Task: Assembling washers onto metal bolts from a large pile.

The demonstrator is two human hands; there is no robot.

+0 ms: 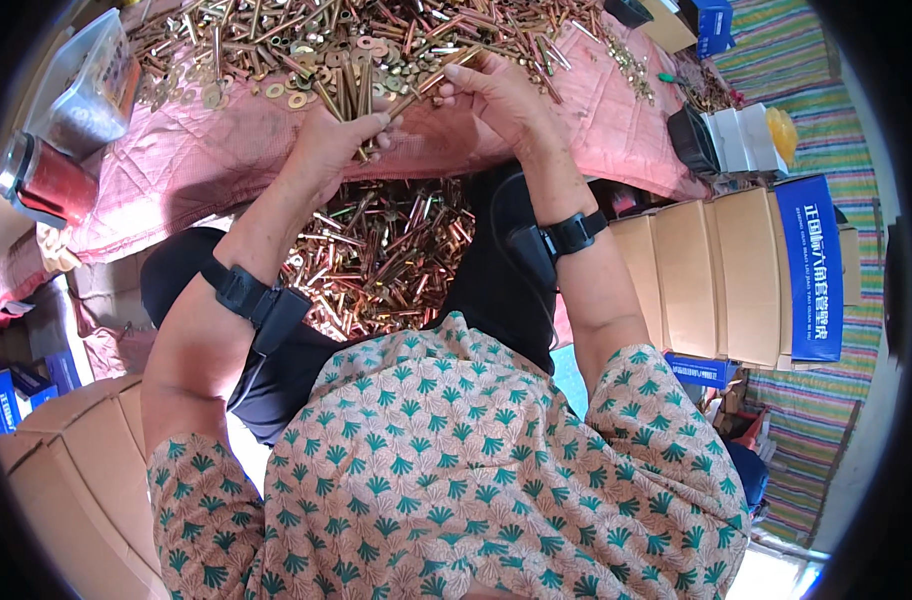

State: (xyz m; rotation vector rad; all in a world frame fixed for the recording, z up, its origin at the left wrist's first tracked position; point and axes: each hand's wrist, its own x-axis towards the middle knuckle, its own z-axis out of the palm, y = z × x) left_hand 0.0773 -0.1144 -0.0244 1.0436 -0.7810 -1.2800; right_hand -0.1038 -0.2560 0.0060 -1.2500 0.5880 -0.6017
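My left hand [334, 150] is closed round a bunch of brass-coloured anchor bolts [350, 92], which fan up and away from me. Thumb and fingers of my right hand [504, 100] pinch another long anchor bolt [434, 77], whose near end reaches the fingertips of my left hand. Both hands hover over the near edge of a pink quilted cloth [598, 125]. Just beyond them lies a heap of loose bolts and sleeves [276, 32], with flat washers [296, 99] along its near side. Small nuts [631, 72] are scattered to its right.
Below the cloth edge, between my legs, sits a second heap of bolts [386, 255]. A clear plastic tub [88, 90] and a red jar [58, 180] stand at left. Cardboard boxes [711, 275], a black container [691, 142] and white boxes [746, 140] are at right.
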